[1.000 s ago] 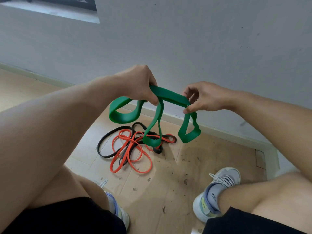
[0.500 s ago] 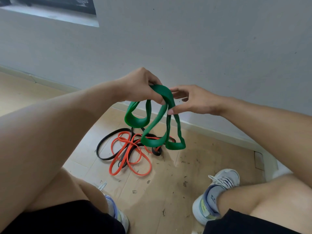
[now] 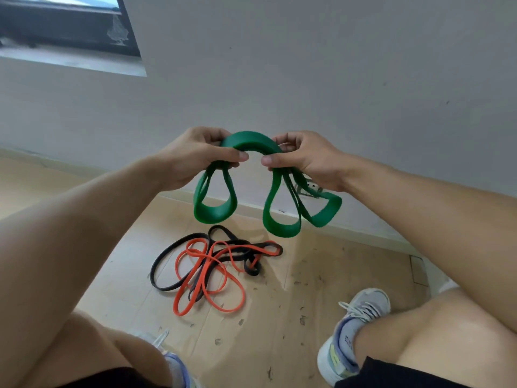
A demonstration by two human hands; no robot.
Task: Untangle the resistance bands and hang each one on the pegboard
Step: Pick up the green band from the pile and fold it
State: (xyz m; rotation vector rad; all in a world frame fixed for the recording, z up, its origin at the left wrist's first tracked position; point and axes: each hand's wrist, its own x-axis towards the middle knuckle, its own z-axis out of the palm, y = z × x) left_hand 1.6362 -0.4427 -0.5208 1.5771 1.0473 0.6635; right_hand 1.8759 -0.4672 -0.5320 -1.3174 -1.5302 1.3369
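Observation:
A wide green resistance band (image 3: 251, 140) is gathered into folds and arches between both hands in front of the wall. My left hand (image 3: 195, 156) pinches its left end, from which one loop hangs. My right hand (image 3: 303, 158) grips its right end, with two loops dangling below. Down on the floor an orange band (image 3: 208, 278) and a black band (image 3: 167, 275) lie tangled together, directly under the green one. No pegboard is in view.
A grey wall (image 3: 335, 65) with a pale skirting board runs across the back. A dark window frame (image 3: 64, 23) sits at the upper left. My knees and two grey sneakers (image 3: 355, 326) flank the scuffed wooden floor (image 3: 279, 317).
The green band hung in loose loops from close-set hands; now it is bunched into a tight arch, hands a little apart and raised. The view tilted up, showing more window.

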